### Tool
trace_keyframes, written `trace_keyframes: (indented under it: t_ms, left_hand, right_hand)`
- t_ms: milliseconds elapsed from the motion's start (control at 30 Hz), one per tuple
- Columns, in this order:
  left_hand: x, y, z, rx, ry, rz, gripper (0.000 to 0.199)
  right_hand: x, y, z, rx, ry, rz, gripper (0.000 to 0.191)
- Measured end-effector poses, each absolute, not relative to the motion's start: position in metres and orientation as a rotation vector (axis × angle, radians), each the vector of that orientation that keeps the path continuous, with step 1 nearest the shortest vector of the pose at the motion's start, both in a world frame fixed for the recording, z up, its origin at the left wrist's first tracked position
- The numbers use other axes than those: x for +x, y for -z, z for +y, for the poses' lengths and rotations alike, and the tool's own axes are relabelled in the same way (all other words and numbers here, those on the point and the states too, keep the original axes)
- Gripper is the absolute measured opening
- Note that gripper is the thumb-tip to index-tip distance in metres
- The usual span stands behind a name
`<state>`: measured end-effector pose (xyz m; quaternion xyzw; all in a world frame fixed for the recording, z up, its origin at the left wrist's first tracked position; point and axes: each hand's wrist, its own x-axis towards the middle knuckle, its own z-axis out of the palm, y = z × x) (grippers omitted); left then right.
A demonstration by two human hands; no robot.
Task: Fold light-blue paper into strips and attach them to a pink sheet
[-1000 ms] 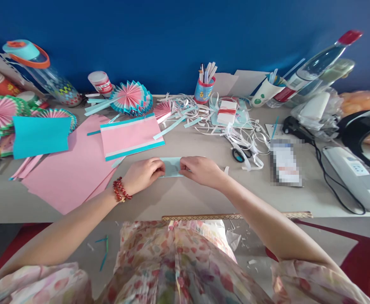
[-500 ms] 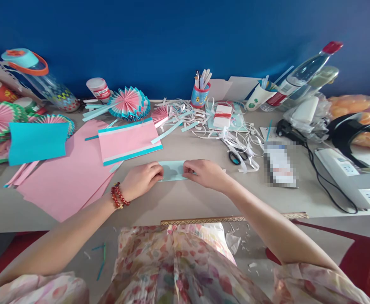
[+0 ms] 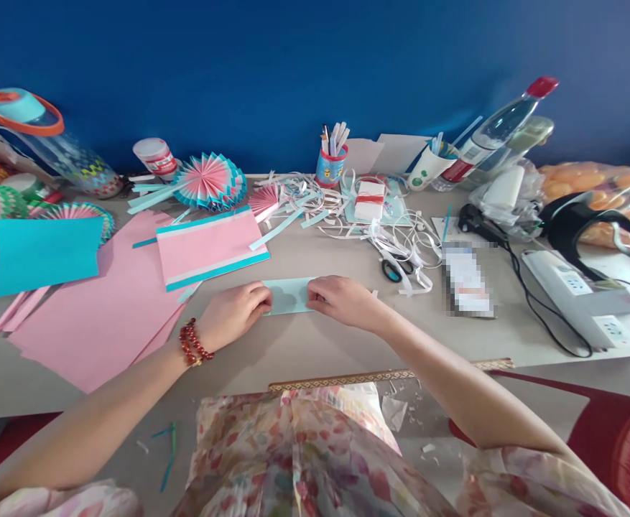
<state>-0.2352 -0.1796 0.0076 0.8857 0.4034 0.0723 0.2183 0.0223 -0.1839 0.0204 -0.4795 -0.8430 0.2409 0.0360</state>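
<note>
A pale blue strip of paper [image 3: 289, 296] lies flat on the table in front of me. My left hand [image 3: 242, 310], with red beads at its wrist, has its curled fingers on the strip's left end. On the right end, my right hand [image 3: 341, 298] pinches the paper with bent fingers. Both hands hide the strip's ends. Left of them is a pink sheet with blue borders [image 3: 212, 248], partly over larger pink sheets [image 3: 99, 316]. Scissors [image 3: 397, 270] lie among white ribbon scraps beyond my right hand.
Folded paper fans [image 3: 210, 181] and a teal sheet [image 3: 45, 255] are at the left. A pen cup [image 3: 330, 166] stands by the wall. To the right are a phone [image 3: 468, 281], a power strip [image 3: 573, 298] and a tilted bottle [image 3: 498, 133]. A patterned stick [image 3: 341, 378] lies along the front edge.
The view has shifted slightly, so most table items appear farther left. Both hands stay on the ends of the pale blue paper, with little other visible movement.
</note>
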Motion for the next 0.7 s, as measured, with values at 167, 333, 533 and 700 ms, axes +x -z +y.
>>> trace_keyframes:
  t_ms: [167, 333, 533, 700]
  left_hand:
    - [-0.2344, -0.0085, -0.1797, 2.473, -0.192, 1.12, 0.016]
    - [-0.234, -0.0102, -0.1826, 2.545, -0.154, 1.114, 0.018]
    - [-0.2296, -0.0131, -0.1829, 2.934, -0.108, 0.864, 0.035]
    - [-0.2258, -0.0149, -0.1776, 3.065, -0.033, 0.627, 0.036]
  right_hand:
    - [0.0226, -0.0151, -0.1856, -1.462, -0.675, -2.6, 0.009]
    - [0.0232, -0.0144, -0.1859, -1.454, -0.634, -2.606, 0.009]
    - [0.02, -0.0164, -0.1859, -1.461, -0.64, -2.626, 0.008]
    - [0.0269, -0.0235, -0.1897, -1.498, -0.697, -2.563, 0.008]
